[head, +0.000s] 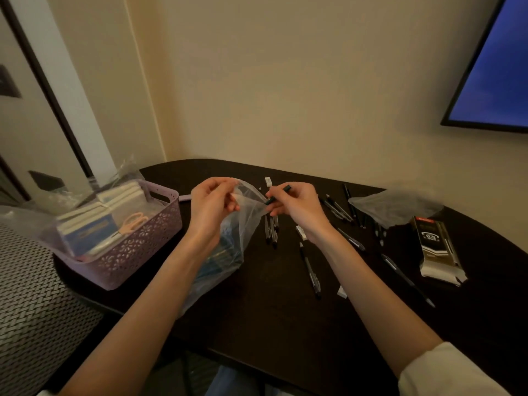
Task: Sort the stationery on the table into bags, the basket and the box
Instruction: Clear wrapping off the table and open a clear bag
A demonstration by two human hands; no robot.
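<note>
clear plastic bag (pixel 228 241) over table (pixel 271 324), mouth pinched open by left hand (pixel 211 207). right hand (pixel 297 210) grips dark pen (pixel 278 194) at bag rim. risk: thin film slips from pinch, mouth collapses, pen drops beside loose pens (pixel 311 270).

Two bare forearms, uncovered from wrist to near the elbow. A cream-white sleeve (pixel 445 372) pushed up on the right arm. Blue trousers (pixel 228 381) below, partly visible.
</note>
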